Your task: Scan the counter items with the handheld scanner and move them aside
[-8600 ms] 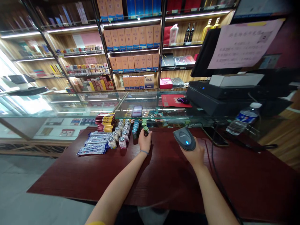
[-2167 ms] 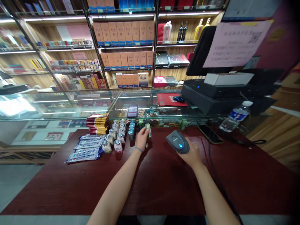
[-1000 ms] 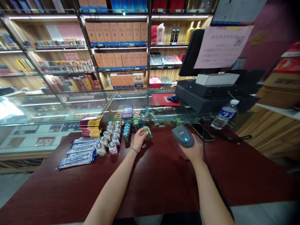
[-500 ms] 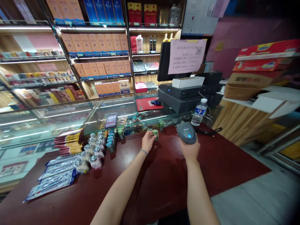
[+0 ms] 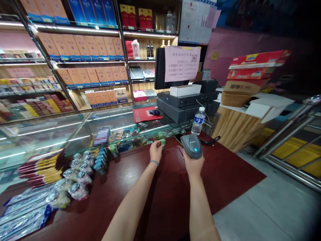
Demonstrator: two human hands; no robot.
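My left hand (image 5: 155, 152) is closed on a small green pack (image 5: 163, 143) at the far edge of the dark red table (image 5: 140, 187). What is printed on the pack is too small to read. In my right hand (image 5: 194, 163) is a grey barcode scanner (image 5: 192, 146) with a blue light glowing on top; the fingers wrap around its handle underneath. Its front end points away from me, beyond and right of the green pack. Left of my left hand stand a green pack (image 5: 113, 150) and a row of small blue-topped packs (image 5: 100, 164).
Lidded jars (image 5: 78, 190), maroon-and-yellow packets (image 5: 42, 169) and blue-white sachets (image 5: 27, 209) cover the table's left. A water bottle (image 5: 198, 121) stands behind the scanner. Beyond are a glass counter (image 5: 82, 134), a mouse (image 5: 154, 112), a monitor (image 5: 159, 68) and stacked cartons (image 5: 247, 85).
The view has turned to the right, so the goods have shifted left in it. My left hand still holds the green pack, and my right hand still holds the scanner.
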